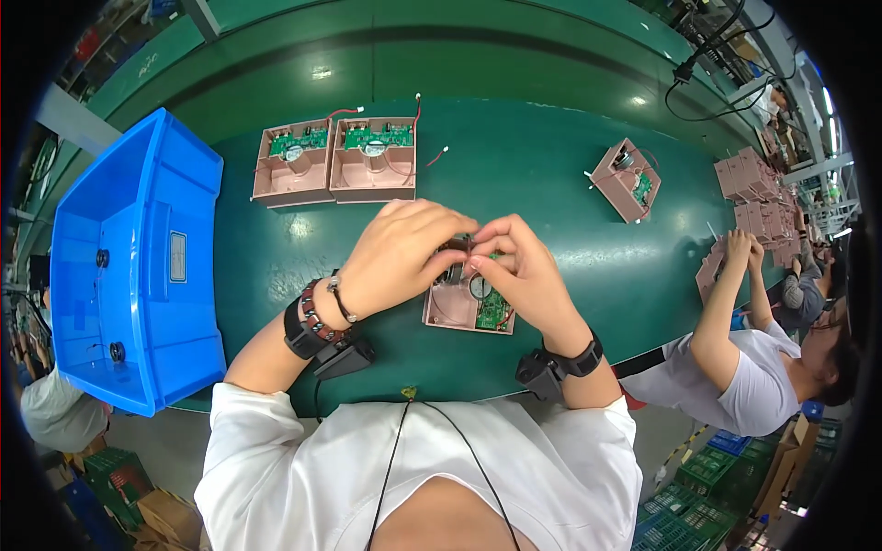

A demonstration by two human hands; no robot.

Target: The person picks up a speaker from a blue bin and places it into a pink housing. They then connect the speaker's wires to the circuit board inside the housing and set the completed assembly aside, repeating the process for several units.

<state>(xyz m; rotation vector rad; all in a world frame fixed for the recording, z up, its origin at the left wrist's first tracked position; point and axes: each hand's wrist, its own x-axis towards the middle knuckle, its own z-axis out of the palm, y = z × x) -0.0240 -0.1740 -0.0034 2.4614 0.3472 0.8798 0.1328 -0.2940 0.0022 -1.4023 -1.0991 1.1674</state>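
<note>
Over a pink plastic housing (445, 309) with a green circuit board (493, 310), my two hands meet in front of me. My left hand (397, 248) has its thumb and fingers pinched together beside a dark part at the housing's upper edge. Close against it, my right hand (524, 275) pinches with thumb and forefinger at something small. The fingers hide what either hand holds. A round part (480, 287) shows just below my right thumb, next to the board.
Two similar housings (292, 183) with boards and loose red wires stand farther off, left of centre. Another housing (622, 189) lies at the right. A blue bin (188, 303) with small round black parts stands at left. At right, a co-worker (749, 367) handles a housing near stacked ones (749, 174).
</note>
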